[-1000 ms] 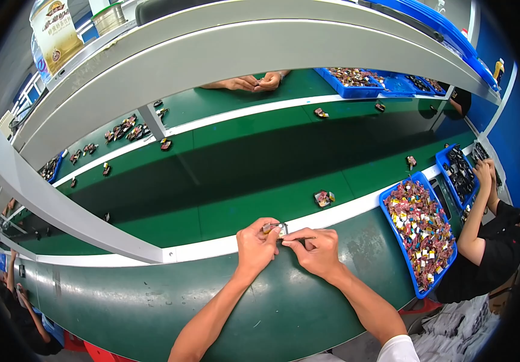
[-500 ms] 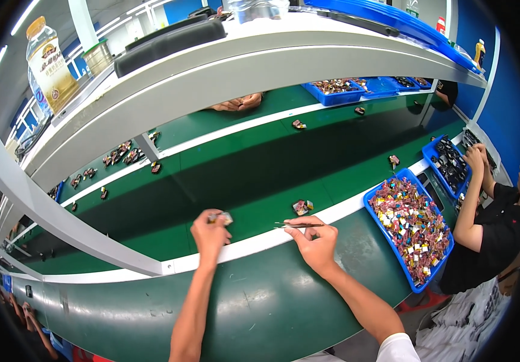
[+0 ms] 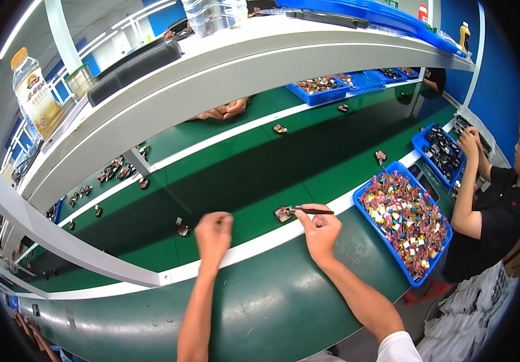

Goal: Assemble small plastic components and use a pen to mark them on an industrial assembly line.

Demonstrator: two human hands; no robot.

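My right hand [image 3: 321, 234] is closed around dark tweezers [image 3: 314, 211], held level over the belt's near edge. The tweezers' tips meet a small reddish electronic part with a pale piece [image 3: 283, 213] lying on the green conveyor belt [image 3: 242, 232]. My left hand [image 3: 213, 236] hovers over the belt's white near rail, fingers curled in and nothing visible in them. Left of it, another small reddish part [image 3: 182, 229] rests on the belt, apart from the hand.
A blue tray [image 3: 386, 238] heaped with small parts stands at right. Beyond it are a blue bin of black parts [image 3: 442, 154] and a co-worker [image 3: 483, 199]. A shelf [image 3: 242, 60] spans overhead, and its slanted post [image 3: 85, 241] comes down at left. Another person's hands [image 3: 226, 110] rest across the belt.
My left hand has let go of the part it held, which now lies on the belt. My right hand has brought the tweezers to the other part. The view has shifted slightly.
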